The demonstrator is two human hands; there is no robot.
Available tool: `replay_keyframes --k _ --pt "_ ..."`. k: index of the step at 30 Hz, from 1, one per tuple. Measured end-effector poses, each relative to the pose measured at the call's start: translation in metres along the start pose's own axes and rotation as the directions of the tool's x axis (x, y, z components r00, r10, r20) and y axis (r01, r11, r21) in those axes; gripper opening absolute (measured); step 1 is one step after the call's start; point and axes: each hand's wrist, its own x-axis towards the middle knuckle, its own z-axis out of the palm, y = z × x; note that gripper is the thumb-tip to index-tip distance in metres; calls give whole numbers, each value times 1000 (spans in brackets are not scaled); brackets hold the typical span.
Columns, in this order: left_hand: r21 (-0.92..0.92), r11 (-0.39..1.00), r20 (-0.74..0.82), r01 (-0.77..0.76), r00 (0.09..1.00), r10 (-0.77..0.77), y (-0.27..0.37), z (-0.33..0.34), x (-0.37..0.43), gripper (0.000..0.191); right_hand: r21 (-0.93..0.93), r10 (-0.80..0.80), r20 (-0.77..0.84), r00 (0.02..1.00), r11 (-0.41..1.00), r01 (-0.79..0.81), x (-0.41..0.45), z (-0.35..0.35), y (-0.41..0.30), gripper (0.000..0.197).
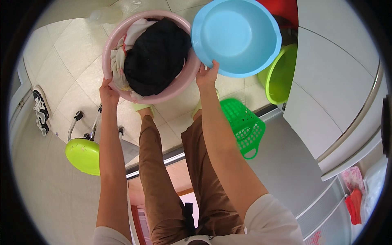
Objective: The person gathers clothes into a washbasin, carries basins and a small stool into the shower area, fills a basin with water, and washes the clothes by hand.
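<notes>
A pink plastic basin (150, 99) holds a large black cloth (157, 56) and some white and patterned fabric (118, 67) along its left side. My left hand (108, 93) grips this basin's rim at the lower left. At the lower edge of an empty light blue plastic basin (236, 33), my right hand (208, 75) holds the rim with the thumb up. That hand is also close to the pink basin's right rim; whether it grips both rims cannot be told. The blue basin's left edge overlaps or meets the pink one's right edge.
A green perforated plastic basket (242, 122) stands right of my legs, below a lime-green tub (280, 76). A lime-green stool (82, 156) with metal legs and black-and-white sneakers (41, 107) are at left. A white appliance or cabinet (330, 76) borders the right. A raised door sill (174, 159) crosses underfoot.
</notes>
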Motion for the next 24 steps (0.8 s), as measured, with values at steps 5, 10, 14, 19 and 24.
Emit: replay_keyframes --k 5,10,14,19,24 --pt "-60 995 8 -84 996 85 -13 3 -1 46 -155 58 -14 998 986 -60 -6 6 -5 52" --pt "-17 992 -59 -126 990 125 -11 -19 -2 41 -248 67 -3 998 967 -65 -22 21 -2 55" --pt "54 987 -41 -150 987 153 -3 -27 -4 40 -280 34 -29 999 959 -41 -42 31 17 58" --pt "-107 988 -144 -107 985 91 -10 2 -19 36 -338 133 385 913 941 5 -32 28 19 43" --pt "-179 967 -166 -183 974 154 -3 -13 -23 42 -408 298 257 919 896 -176 -41 27 15 33"
